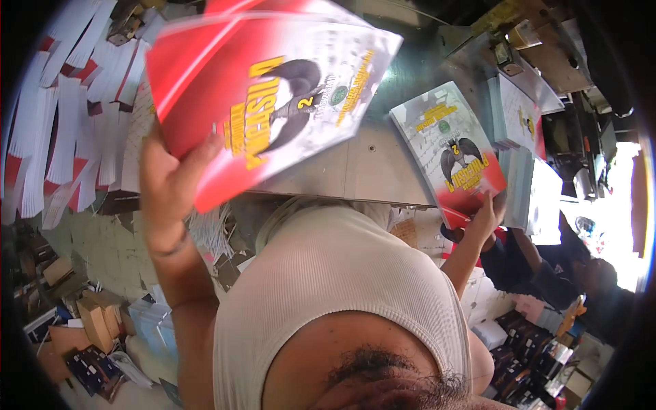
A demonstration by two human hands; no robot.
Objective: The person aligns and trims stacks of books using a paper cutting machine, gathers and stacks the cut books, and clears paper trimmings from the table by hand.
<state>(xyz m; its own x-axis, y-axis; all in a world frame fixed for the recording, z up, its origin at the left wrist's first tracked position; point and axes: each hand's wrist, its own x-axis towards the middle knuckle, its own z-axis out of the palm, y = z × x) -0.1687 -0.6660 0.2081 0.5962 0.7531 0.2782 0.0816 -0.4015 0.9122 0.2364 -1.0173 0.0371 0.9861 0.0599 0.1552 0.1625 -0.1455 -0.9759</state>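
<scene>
My left hand [172, 181] is closed on red-and-white books [232, 147], the thumb lying across the top cover and the fingers underneath. These books are raised above the metal table at a tilt. More than one cover edge shows, fanned slightly apart; how many there are I cannot tell. In my right hand [486, 215] the lower corner of a matching book [447, 143] is gripped, its cover facing up, with a dark winged emblem and yellow lettering. Whether that book touches the tabletop is unclear.
The metal table [328, 167] runs across in front of me. Many paper-edged books [51, 130] lie in rows at the left. Further stacks [512, 126] stand at the right edge. Another person [540, 263] is at the right. Cardboard boxes [96, 318] and bundles [526, 348] cover the floor behind.
</scene>
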